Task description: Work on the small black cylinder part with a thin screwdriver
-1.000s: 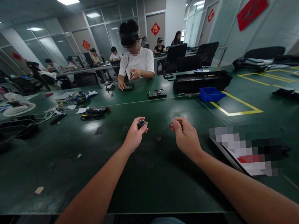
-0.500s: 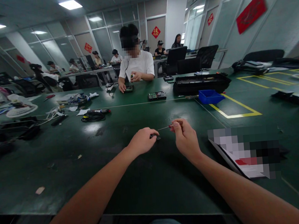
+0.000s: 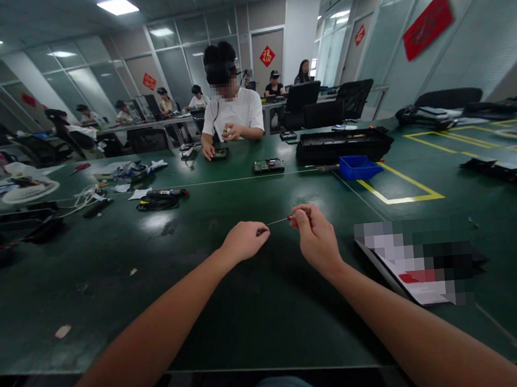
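Note:
My right hand (image 3: 318, 239) grips a thin screwdriver (image 3: 279, 220) with a reddish handle. Its slim shaft points left, and the tip reaches the fingertips of my left hand (image 3: 245, 240). Those left fingers are closed around a small dark piece (image 3: 260, 232), mostly hidden by the hand, so I cannot tell what it is. Both hands are just above the green table (image 3: 250, 313), in front of me.
Across the table a person in a white shirt (image 3: 234, 115) handles a circuit-board device (image 3: 218, 153). Another such device (image 3: 268, 165), a black tray (image 3: 344, 146) and a blue bin (image 3: 359, 167) stand ahead. A black cable coil (image 3: 158, 200) lies left; a white booklet (image 3: 403, 271) lies right.
The dark piece that stuck out past my left fingertips is now mostly covered by them. My right hand keeps hold of the screwdriver. The whole view has shifted slightly.

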{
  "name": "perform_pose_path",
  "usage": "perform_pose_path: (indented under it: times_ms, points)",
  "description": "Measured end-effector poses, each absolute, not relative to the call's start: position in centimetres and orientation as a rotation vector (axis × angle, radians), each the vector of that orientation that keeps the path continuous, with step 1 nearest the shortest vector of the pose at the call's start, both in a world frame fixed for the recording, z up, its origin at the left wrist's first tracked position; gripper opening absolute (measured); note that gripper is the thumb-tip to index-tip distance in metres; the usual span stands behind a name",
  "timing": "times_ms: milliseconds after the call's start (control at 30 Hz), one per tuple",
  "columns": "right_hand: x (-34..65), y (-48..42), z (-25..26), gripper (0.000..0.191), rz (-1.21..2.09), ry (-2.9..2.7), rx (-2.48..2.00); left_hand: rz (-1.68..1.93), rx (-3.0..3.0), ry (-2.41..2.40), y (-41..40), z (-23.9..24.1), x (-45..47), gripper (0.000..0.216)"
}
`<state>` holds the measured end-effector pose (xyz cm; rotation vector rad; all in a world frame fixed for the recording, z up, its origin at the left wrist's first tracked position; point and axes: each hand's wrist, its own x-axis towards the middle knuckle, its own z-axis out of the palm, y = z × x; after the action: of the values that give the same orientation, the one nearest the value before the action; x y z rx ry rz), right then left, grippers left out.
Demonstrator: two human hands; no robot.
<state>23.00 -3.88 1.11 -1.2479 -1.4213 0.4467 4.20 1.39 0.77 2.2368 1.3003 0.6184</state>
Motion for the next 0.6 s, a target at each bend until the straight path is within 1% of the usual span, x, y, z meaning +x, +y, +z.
perform_pose_path:
  times_ms: [133, 233, 300, 467, 600]
  points:
    - [23.1, -3.7, 1.1, 0.028, 0.454, -1.407, -1.243, 0.788, 1.689, 1.287, 2.2, 1.7, 1.1, 0.022]
    - [23.2, -3.7, 1.1, 0.029, 0.456, -1.411, -1.253, 0.909, 1.225, 1.189, 2.3, 2.4, -2.2, 0.023]
    - [23.1, -3.8, 1.0, 0.029, 0.460, -1.421, -1.254, 0.989, 1.024, 1.131, 2.1, 2.9, -4.6, 0.024]
    - [23.0, -3.8, 0.8, 0.029, 0.493, -1.432, -1.247, 1.197, 0.740, 1.164, 0.9, 4.0, -10.9, 0.008]
    - [23.1, -3.6, 0.6, 0.030, 0.500, -1.426, -1.253, 1.386, 0.625, 1.308, -0.4, 4.8, -15.9, 0.014]
